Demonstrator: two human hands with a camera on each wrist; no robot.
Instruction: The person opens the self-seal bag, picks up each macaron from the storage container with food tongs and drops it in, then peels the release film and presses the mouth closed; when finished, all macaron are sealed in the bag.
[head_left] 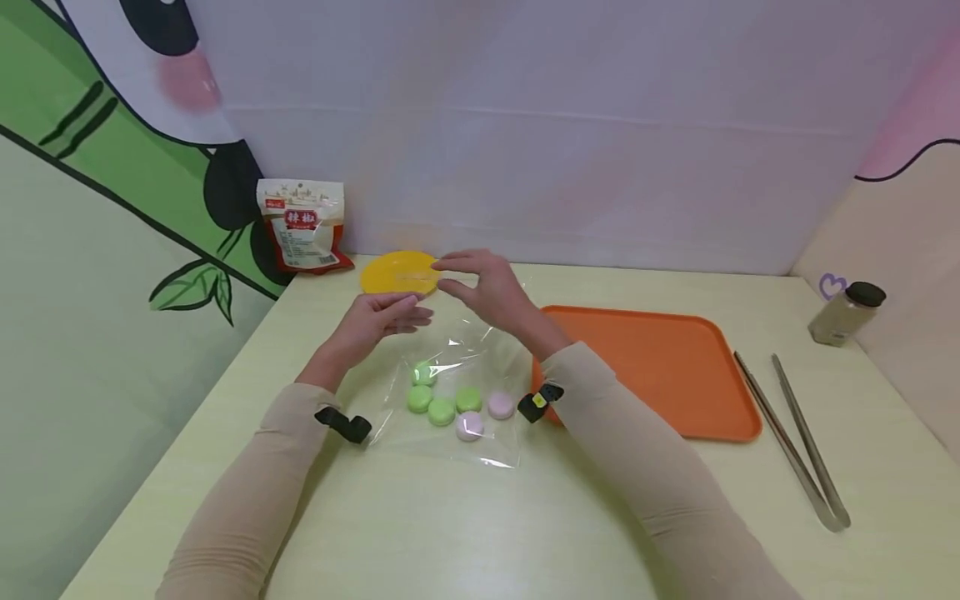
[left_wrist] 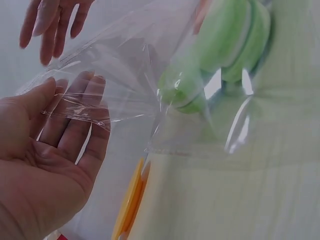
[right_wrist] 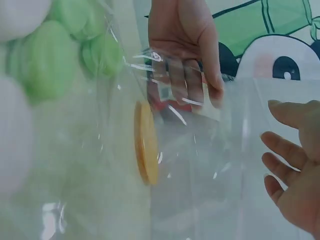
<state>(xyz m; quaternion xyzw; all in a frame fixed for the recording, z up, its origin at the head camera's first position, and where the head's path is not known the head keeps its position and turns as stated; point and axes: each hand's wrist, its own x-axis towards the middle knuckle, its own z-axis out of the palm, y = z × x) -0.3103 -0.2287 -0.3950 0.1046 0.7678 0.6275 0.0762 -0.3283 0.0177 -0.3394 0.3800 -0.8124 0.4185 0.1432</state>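
Observation:
A clear plastic bag [head_left: 495,448] lies on the table with several green macarons [head_left: 441,411] and two pale purple macarons [head_left: 470,426] inside. At its far end the mouth of the bag is lifted, and my left hand [head_left: 375,325] holds the film there between thumb and fingers; the left wrist view shows the film [left_wrist: 80,107] across the fingers. My right hand [head_left: 487,287] hovers just beyond the bag mouth, with fingers apart and nothing in them. In the right wrist view that hand [right_wrist: 300,170] shows spread fingers clear of the film.
Behind the hands sits a yellow plate [head_left: 397,271], beside a red and white food packet [head_left: 303,225] standing against the backdrop. An orange tray [head_left: 645,375] lies under the right forearm's far side. Metal tongs [head_left: 795,458] and a black-lidded jar [head_left: 847,315] are farther right.

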